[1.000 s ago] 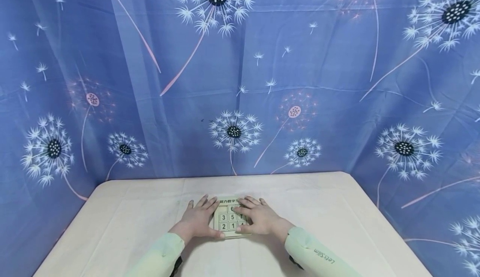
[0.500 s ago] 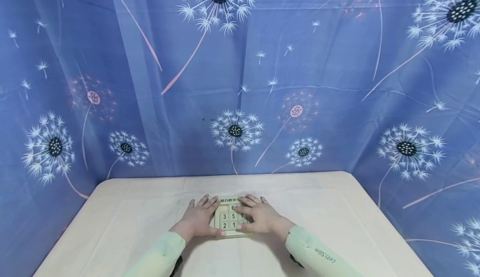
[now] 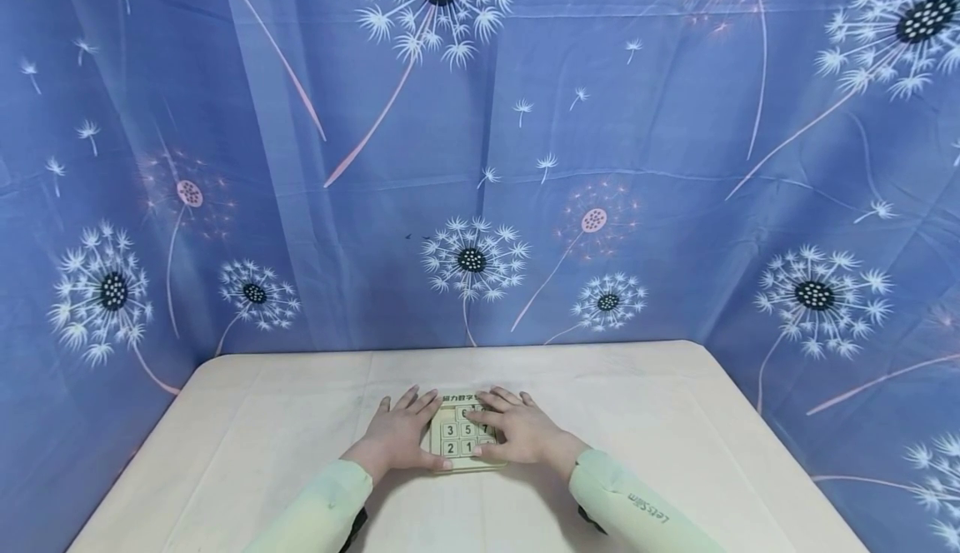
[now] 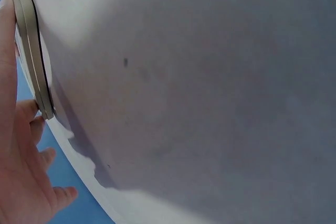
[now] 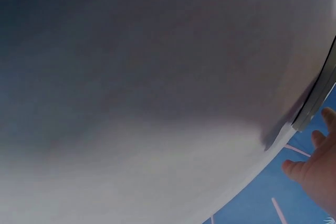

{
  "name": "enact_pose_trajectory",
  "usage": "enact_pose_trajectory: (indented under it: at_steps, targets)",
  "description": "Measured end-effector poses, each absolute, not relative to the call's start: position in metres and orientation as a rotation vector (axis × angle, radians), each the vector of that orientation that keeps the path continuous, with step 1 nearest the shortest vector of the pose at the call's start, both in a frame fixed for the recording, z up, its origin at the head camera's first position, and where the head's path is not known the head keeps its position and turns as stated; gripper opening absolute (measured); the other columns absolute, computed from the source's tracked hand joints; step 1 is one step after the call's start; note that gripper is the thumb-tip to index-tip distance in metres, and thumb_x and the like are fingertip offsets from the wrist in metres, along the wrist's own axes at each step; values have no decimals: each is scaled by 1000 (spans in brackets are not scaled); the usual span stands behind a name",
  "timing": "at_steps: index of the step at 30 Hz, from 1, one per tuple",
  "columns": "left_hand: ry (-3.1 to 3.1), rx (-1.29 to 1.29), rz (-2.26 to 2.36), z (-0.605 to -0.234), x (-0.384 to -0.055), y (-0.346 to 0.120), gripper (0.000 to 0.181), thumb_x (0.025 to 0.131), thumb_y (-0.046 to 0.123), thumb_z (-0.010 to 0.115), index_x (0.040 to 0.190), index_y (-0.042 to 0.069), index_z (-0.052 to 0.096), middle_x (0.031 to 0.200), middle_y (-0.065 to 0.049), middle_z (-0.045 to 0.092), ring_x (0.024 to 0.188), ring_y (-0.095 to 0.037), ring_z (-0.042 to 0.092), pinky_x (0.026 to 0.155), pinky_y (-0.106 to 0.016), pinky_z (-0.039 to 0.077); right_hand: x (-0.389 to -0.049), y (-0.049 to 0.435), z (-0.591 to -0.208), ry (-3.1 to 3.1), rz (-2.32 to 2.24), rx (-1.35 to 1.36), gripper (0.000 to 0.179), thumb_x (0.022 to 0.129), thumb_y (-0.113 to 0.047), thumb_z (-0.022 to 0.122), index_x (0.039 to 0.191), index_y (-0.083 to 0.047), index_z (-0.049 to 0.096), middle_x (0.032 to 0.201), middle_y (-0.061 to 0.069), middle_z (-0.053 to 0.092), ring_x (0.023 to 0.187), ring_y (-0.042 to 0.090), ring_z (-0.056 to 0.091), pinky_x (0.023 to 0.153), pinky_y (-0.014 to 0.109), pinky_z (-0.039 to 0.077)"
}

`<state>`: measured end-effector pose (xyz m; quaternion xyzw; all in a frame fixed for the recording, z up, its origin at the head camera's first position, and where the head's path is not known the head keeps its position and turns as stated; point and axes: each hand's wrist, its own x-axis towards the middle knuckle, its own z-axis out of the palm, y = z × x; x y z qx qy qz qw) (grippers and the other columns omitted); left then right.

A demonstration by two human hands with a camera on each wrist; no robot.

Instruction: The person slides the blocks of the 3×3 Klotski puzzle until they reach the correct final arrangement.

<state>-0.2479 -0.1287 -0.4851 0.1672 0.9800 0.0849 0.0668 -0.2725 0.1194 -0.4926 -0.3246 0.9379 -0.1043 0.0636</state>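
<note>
A pale green number slide puzzle [image 3: 467,430] lies flat at the middle of the table, with several square numbered tiles and dark lettering along its far edge. The slot at its far left is bare. My left hand [image 3: 400,432] holds the puzzle's left side, thumb on the near left corner and forefinger by the far left corner; its other fingers spread outward. Over the right side lies my right hand [image 3: 528,435], thumb and forefinger touching the tiles, the other fingers extended past the far right corner. This hand partly covers the right column.
A pale cloth covers the table [image 3: 285,420]. Behind and on both sides hangs a blue curtain [image 3: 360,270] printed with dandelions. Light green sleeves [image 3: 622,495] cover both forearms.
Both hands keep their places on the puzzle, and the tiles in sight stay in the same slots. The head view has shifted very slightly.
</note>
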Motion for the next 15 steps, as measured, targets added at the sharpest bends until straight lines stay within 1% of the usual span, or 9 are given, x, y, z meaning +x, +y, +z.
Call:
enact_pose_trajectory:
  at_steps: [15]
  targets:
    - [2954, 505, 251, -486, -248, -129, 110, 71, 76, 76, 158, 17, 42, 166, 0, 39, 157, -32, 30, 124, -67, 29, -273, 114, -492, 2843, -303, -1002, 65, 94, -64, 57, 150, -31, 53, 166, 4, 39, 157, 35, 31, 122, 72, 27]
